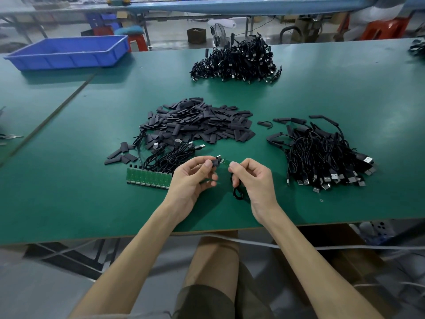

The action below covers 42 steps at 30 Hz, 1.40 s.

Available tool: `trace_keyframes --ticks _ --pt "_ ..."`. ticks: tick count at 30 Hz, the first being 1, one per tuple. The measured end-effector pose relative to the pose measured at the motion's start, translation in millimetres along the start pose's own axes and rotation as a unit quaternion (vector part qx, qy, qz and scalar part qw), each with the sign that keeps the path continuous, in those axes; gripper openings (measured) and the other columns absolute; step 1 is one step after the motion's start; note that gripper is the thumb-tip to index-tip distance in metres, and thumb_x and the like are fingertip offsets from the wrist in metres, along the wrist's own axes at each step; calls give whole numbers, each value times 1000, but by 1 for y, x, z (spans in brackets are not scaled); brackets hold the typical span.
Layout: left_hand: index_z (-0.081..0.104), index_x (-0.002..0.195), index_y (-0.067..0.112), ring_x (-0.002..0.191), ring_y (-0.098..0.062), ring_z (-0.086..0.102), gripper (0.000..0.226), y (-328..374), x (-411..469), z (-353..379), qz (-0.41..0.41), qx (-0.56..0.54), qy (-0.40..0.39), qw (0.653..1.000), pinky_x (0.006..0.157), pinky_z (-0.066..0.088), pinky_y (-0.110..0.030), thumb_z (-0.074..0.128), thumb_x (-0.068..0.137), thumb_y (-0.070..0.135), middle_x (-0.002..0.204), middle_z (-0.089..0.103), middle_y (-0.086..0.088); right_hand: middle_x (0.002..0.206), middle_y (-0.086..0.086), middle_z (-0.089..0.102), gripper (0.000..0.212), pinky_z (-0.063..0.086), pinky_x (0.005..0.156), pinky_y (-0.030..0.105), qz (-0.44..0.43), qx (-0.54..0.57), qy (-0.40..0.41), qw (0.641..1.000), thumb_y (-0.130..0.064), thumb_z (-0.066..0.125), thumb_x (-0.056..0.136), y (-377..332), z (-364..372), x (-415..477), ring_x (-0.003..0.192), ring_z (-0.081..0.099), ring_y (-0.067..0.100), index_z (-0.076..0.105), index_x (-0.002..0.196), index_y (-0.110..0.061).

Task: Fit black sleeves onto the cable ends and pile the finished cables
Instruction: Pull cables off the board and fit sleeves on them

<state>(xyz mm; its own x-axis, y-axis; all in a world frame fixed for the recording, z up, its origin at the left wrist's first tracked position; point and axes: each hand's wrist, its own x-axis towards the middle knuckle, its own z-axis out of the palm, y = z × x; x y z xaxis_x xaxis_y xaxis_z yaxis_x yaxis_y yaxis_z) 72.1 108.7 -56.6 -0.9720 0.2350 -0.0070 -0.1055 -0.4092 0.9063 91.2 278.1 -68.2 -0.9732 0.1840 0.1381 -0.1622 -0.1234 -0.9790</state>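
My left hand pinches a sleeve between thumb and forefinger. My right hand pinches the cable by its green board, right at the sleeve's mouth. I should hold both level and push straight, not skewed, then drop it on the pile at three o'clock.

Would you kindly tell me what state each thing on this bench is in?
Left hand: pinches a sleeve.
Right hand: pinches a cable by its green board.
Sleeve: beside the board, board bare.
Sleeve pile: loose heap.
Left cables: unsleeved, boards bare.
Right pile: sleeved, heaped.
Far pile: tangled heap.
Bin: upright, open.
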Motion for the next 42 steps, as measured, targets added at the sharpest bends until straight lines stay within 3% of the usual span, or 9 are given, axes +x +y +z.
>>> trace_keyframes --ticks 17,26,42 --pt "69 106 2 70 -17 62 20 0 0 2 1 2 -3 1000 66 56 -27 65 91 15 88 69 -5 57 3 61 38 48 67 18 2 9 -8 1000 -31 73 86 0 1 0 58 53 13 59 74 2" --pt "73 104 5 70 -18 62 19 -1 1 0 3 2 -4 1000 65 55 -27 68 90 17 87 67 -6 57 3 61 34 48 67 18 -2 8 -7 1000 -26 73 90 0 0 0 58 52 13 60 76 3" --pt "67 111 -3 68 -20 62 26 -5 0 -1 44 29 16 999 63 54 -28 69 90 13 98 72 -11 54 -2 59 32 47 62 17 -2 -42 3 999 -21 72 93 -1 1 -3 54 53 7 58 65 -17"
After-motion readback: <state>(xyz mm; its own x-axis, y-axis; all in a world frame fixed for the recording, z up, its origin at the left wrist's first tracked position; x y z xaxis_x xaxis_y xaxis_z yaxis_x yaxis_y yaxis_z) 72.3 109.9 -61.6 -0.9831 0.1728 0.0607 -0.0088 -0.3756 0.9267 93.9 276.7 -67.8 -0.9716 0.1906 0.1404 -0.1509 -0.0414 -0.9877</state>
